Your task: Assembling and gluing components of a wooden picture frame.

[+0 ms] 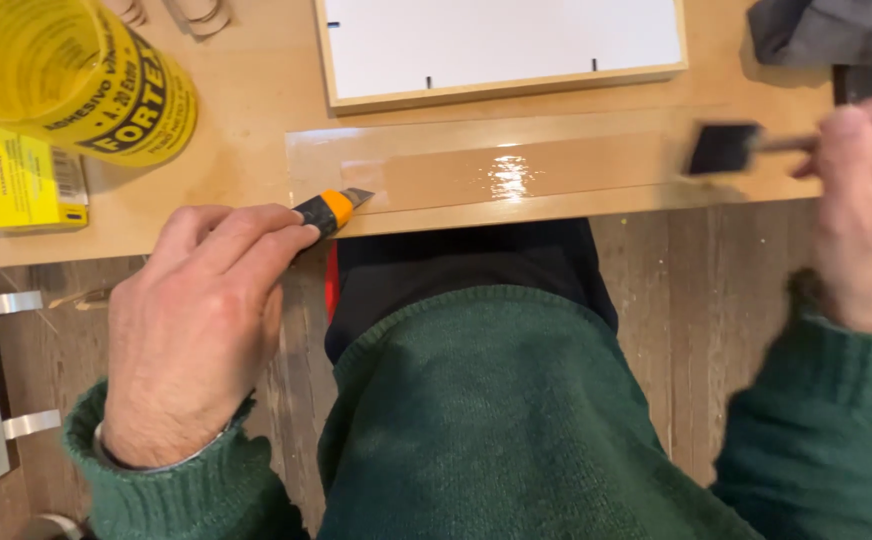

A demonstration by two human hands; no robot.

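Note:
My left hand (pixel 196 320) grips an orange and black utility knife (pixel 331 208), its blade tip resting on the left end of a long wooden strip (pixel 516 172). The strip lies along the front edge of the workbench (pixel 246 90) and shines with wet glue. My right hand (pixel 868 215) holds a foam brush (pixel 724 148) by its wooden handle, with the dark head over the strip's right end. Both arms wear green knitted sleeves.
A yellow glue can (pixel 76 75) lies at the back left, with a small yellow box (pixel 18 178) in front of it. A wooden frame with a white panel (pixel 501 45) sits behind the strip. Grey cloth (pixel 826 35) lies at the back right. Wooden floor shows below.

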